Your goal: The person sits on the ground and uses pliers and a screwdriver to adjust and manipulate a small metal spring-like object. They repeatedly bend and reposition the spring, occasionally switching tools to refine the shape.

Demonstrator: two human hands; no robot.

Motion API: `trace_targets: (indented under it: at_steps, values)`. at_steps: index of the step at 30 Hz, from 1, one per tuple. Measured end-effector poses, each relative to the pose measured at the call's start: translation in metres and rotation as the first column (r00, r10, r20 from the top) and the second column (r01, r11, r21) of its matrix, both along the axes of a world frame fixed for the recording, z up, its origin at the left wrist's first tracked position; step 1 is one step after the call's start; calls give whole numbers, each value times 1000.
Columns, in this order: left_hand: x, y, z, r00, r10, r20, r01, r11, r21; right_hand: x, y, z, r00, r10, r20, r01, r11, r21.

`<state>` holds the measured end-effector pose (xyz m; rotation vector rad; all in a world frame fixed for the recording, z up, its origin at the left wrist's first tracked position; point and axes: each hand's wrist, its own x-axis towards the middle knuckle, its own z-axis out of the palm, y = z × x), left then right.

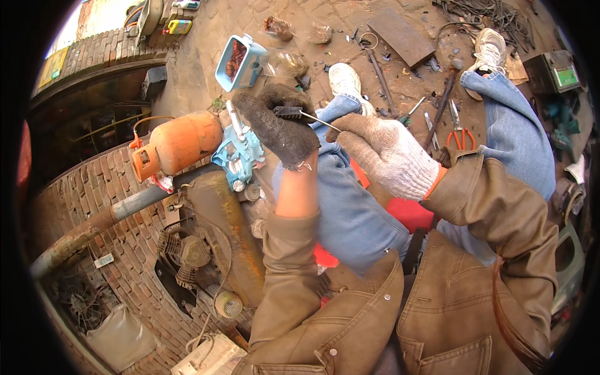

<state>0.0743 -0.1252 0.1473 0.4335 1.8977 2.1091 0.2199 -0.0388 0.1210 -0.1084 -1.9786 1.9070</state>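
Note:
My left hand [278,128], in a dark, soiled work glove, is closed around a small tool with a black ridged handle [288,112], which looks like a screwdriver. From the handle a thin metal shaft [320,121] runs to the right and slopes down. At its far end are the fingertips of my right hand [390,150], closed together in a white knit glove with a grimy palm. Those fingers hide the tip of the shaft. Both hands are held above my jeans [356,212], and a red surface [409,214] shows beneath my legs.
Left of my hands lie an orange gas cylinder [187,145] and a light-blue bag [239,156]. Ahead stands a light-blue container [250,65] with copper-coloured scraps. On the right are orange-handled pliers [459,132], a hammer [445,94], a metal plate [401,37] and a battery [553,74].

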Motion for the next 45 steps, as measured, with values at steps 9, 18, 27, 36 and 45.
trace_targets:
  at_steps: [9, 18, 27, 36, 45]
  values:
    - [-2, -5, 4, 987, 63, 146, -27, 972, -234, 2, 15, -1, 985, 147, 86, -147, 989, -14]
    - [-9, -4, 3, 941, 18, 339, -1, 999, -50, -2, 30, 10, 845, 516, 142, -266, 634, -726]
    - [-2, 7, 6, 958, 184, 218, -148, 974, -172, -7, 27, 13, 777, 630, 1, -292, 362, -885]
    - [-1, 18, 6, 892, 365, 268, -322, 927, -190, -6, 10, 30, 934, 320, 161, -191, 824, -533]
    - [-14, 20, 1, 803, 207, 559, -220, 974, -45, -4, 19, 50, 828, 557, 65, -223, 433, -873]
